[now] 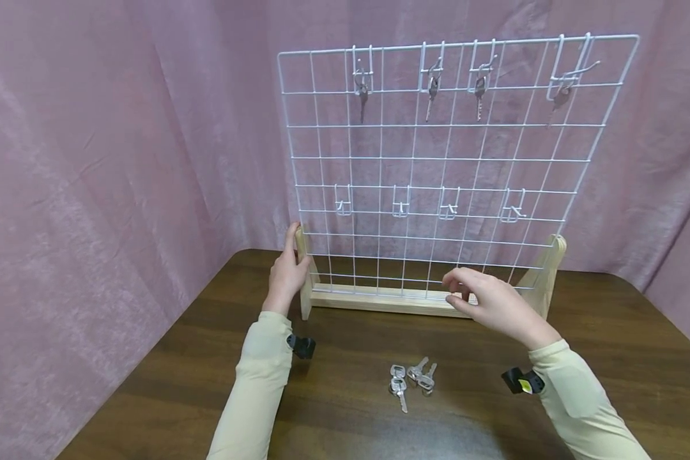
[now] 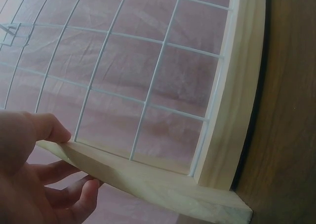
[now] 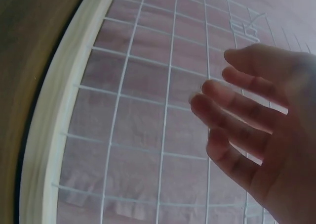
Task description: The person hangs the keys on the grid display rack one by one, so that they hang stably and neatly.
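A white wire grid (image 1: 431, 140) stands upright in a wooden stand (image 1: 391, 301). My left hand (image 1: 286, 275) grips the stand's left end post (image 2: 143, 179), thumb on one face and fingers round the other. Bent loosely, the fingers of my right hand (image 1: 491, 303) hold nothing, in front of the grid's lower right part; the right wrist view shows the same hand (image 3: 252, 110) beside the wires. Single keys hang from the top hooks, among them a key (image 1: 363, 92) at left and a key (image 1: 480, 89) farther right. Several loose keys (image 1: 398, 386) lie on the table between my forearms.
Lower on the grid are several white hooks (image 1: 400, 209) with no keys on them. The stand's right end post (image 1: 543, 275) rises behind my right hand. Beneath everything is a brown wooden table (image 1: 207, 370), with a pink curtain (image 1: 121, 128) behind it.
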A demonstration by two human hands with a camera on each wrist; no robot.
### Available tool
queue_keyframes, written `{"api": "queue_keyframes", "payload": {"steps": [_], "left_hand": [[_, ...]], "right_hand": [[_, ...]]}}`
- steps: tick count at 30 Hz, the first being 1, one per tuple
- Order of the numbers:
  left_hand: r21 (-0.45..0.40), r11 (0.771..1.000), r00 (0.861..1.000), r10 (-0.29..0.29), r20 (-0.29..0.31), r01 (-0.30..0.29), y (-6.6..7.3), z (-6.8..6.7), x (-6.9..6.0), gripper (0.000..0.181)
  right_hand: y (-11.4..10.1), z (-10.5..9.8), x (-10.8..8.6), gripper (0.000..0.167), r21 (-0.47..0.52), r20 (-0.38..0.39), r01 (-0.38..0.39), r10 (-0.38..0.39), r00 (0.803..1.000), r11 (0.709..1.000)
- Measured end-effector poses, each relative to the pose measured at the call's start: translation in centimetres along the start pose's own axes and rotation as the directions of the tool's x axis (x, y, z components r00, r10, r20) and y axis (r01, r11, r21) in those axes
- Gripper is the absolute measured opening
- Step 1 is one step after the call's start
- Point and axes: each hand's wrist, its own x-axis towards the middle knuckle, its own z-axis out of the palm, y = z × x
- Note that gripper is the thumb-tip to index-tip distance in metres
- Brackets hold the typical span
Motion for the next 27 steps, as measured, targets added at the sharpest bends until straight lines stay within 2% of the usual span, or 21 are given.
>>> {"api": "queue_keyframes", "payload": {"steps": [5, 9, 12, 15, 18, 23, 27], "left_hand": [[-0.002, 1.0, 1.0, -0.007, 0.011, 0.007, -0.2, 0.1, 0.1, 0.071], [0.006, 1.0, 1.0, -0.009, 0.009, 0.009, -0.2, 0.1, 0.2, 0.071], [0.011, 1.0, 1.0, -0.009, 0.008, 0.009, -0.1, 0.1, 0.2, 0.071], [0.006, 1.0, 1.0, -0.011, 0.007, 0.011, 0.0, 0.0, 0.1, 0.071], [0.004, 1.0, 1.0, -0.01, 0.004, 0.01, 0.0, 0.0, 0.1, 0.071], [0.002, 1.0, 1.0, -0.007, 0.002, 0.007, -0.1, 0.1, 0.2, 0.071], [0.001, 1.0, 1.0, -0.014, 0.009, 0.014, -0.1, 0.1, 0.2, 0.07]], "right_hand": [[-0.4, 1.2, -0.1, 0.025, 0.068, 0.085, 0.095, -0.1, 0.991, 0.993], [-0.8, 2.3, -0.1, 0.029, 0.098, 0.173, 0.163, -0.178, 0.969, 0.982], [-1.1, 3.3, -0.1, 0.035, 0.119, 0.224, 0.258, -0.279, 0.934, 0.959], [-1.4, 4.1, -0.2, 0.042, 0.169, 0.282, 0.336, -0.372, 0.884, 0.927], [-1.8, 4.8, -0.3, 0.046, 0.223, 0.341, 0.344, -0.403, 0.849, 0.912], [-2.4, 5.7, -0.3, 0.047, 0.285, 0.39, 0.348, -0.44, 0.809, 0.893], [-3.1, 6.4, -0.4, 0.048, 0.319, 0.436, 0.367, -0.48, 0.761, 0.874]]}}
